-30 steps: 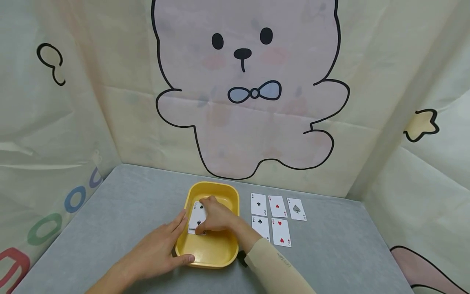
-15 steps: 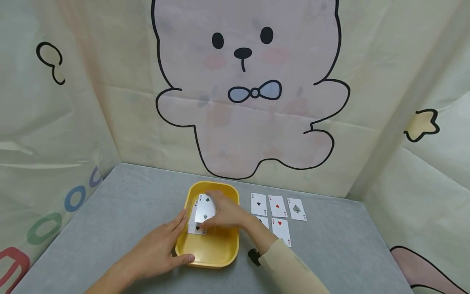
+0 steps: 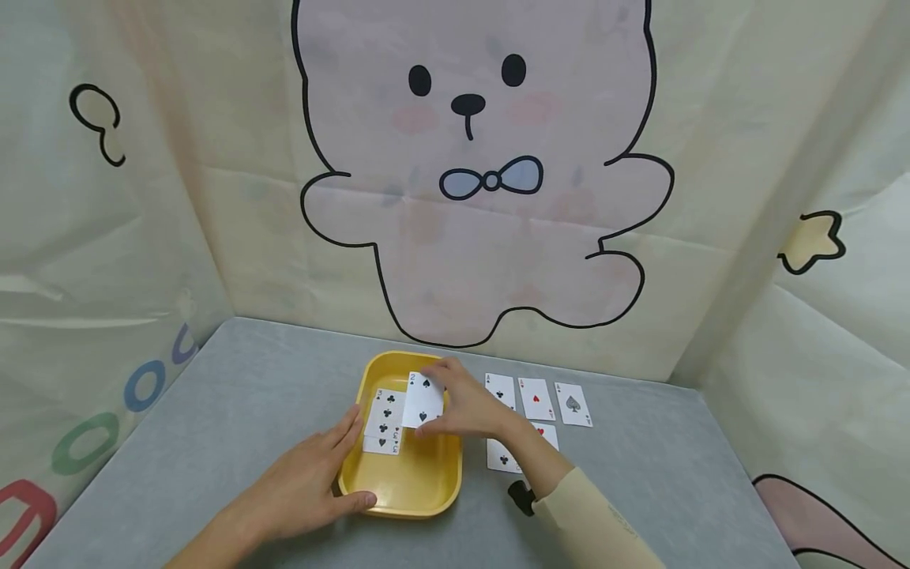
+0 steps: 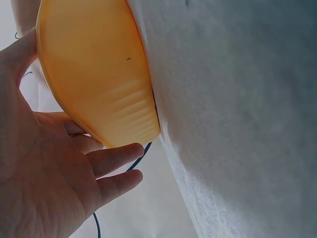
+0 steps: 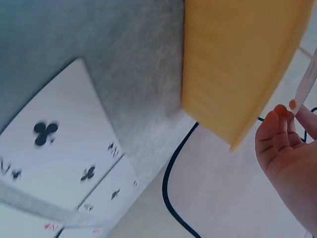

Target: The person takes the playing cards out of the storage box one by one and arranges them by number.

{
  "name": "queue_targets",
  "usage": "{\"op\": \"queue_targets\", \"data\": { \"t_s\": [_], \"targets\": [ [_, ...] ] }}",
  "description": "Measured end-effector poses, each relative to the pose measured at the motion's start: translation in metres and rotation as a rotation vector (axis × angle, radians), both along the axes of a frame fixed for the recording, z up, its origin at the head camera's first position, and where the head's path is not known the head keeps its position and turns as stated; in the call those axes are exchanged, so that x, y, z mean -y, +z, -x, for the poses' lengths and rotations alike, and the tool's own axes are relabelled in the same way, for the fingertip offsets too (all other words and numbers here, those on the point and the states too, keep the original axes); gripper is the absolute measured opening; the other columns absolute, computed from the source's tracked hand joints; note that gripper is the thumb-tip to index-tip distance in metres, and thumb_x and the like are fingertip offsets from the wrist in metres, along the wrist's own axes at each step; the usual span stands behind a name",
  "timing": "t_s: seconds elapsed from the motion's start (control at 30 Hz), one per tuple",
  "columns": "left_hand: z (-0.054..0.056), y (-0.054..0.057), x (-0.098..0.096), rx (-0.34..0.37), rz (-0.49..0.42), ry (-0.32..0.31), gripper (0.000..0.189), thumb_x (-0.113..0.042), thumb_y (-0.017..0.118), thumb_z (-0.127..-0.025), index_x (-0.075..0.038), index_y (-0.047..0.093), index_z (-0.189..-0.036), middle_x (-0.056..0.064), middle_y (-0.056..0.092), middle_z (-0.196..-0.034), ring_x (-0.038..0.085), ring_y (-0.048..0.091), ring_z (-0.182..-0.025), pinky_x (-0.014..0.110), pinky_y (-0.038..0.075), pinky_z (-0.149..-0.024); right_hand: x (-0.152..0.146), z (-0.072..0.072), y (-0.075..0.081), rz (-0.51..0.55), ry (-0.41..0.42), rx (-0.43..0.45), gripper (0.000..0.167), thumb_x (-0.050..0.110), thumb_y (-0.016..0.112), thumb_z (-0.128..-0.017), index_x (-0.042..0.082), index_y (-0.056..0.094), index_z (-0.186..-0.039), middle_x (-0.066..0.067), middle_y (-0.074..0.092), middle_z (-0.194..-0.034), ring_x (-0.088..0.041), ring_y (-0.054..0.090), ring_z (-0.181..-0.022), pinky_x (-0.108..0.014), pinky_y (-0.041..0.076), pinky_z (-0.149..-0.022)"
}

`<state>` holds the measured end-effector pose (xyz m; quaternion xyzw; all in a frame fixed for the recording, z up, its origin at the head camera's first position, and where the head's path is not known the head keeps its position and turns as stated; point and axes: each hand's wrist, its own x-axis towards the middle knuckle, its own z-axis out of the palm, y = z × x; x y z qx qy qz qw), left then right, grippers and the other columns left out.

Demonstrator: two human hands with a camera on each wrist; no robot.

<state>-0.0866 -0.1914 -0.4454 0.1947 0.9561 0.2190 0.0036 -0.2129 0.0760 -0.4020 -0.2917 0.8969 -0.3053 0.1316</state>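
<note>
My right hand pinches a playing card, the two of spades, by its edges above the right half of the yellow tray. In the right wrist view the card shows nearly edge-on at the fingertips. On the tray floor lies a three of clubs, overlapping a spade card beneath it. My left hand rests on the tray's left side with fingers spread; in the left wrist view its straight fingers lie along the yellow tray wall.
Right of the tray, an ace of clubs, ace of hearts and ace of spades form a row. Nearer lie a two of clubs and a two of hearts, partly hidden by my right arm. Fabric walls enclose the grey table.
The two of spades has been lifted off the cards in the tray and carried right, uncovering the three of clubs. My left hand has stayed put.
</note>
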Motion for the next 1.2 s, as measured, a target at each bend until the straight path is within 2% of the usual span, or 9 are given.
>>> {"op": "queue_targets", "data": {
  "t_s": [0.23, 0.6, 0.97, 1.2],
  "targets": [
    [-0.001, -0.001, 0.0, -0.009, -0.001, 0.006, 0.106, -0.071, 0.068, -0.089, -0.003, 0.034, -0.163, 0.011, 0.029, -0.171, 0.039, 0.054, -0.137, 0.054, 0.047, -0.109, -0.02, -0.004, 0.005, -0.023, -0.016, -0.042, 0.086, 0.036, 0.094, -0.073, 0.011, 0.057, -0.148, -0.007, 0.05, -0.142, -0.023, 0.052, -0.12, -0.045, 0.048, -0.106],
    [-0.002, -0.003, -0.001, -0.03, 0.001, 0.008, 0.106, -0.072, 0.068, -0.089, -0.001, 0.037, -0.161, 0.012, 0.031, -0.17, 0.041, 0.055, -0.135, 0.054, 0.047, -0.107, -0.056, -0.008, 0.006, -0.03, -0.05, -0.092, 0.09, 0.031, 0.098, -0.07, 0.009, 0.057, -0.147, -0.005, 0.052, -0.144, -0.026, 0.052, -0.129, -0.051, 0.046, -0.11],
    [-0.001, -0.001, -0.001, -0.029, 0.001, 0.01, 0.105, -0.07, 0.069, -0.089, -0.001, 0.038, -0.161, 0.011, 0.03, -0.17, 0.04, 0.055, -0.135, 0.054, 0.048, -0.107, -0.092, -0.013, 0.007, -0.069, -0.112, -0.081, 0.092, 0.034, 0.096, -0.072, 0.016, 0.055, -0.151, -0.003, 0.05, -0.148, -0.025, 0.051, -0.129, -0.054, 0.048, -0.106],
    [-0.001, -0.001, -0.001, -0.019, 0.005, 0.014, 0.106, -0.071, 0.069, -0.089, -0.001, 0.037, -0.161, 0.011, 0.03, -0.17, 0.04, 0.055, -0.135, 0.054, 0.048, -0.107, -0.12, -0.015, 0.004, -0.069, -0.166, -0.088, 0.093, 0.032, 0.095, -0.073, 0.013, 0.052, -0.153, -0.007, 0.047, -0.153, -0.027, 0.053, -0.124, -0.051, 0.05, -0.098]
  ]
}}
